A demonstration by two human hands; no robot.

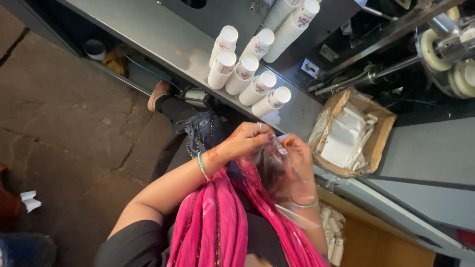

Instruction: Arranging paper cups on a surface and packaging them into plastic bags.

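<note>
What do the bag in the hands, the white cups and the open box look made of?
Bag, pinched by left hand and right hand: thin clear plastic film, glossy and crinkled, see-through.
Cups: likely paper, matte white, rolled rims, nested in stacks.
Box: brown cardboard, dull, with raw flap edges.

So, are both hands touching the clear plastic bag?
Touching. The head view shows the left hand and right hand pinching the clear plastic bag between them.
</note>
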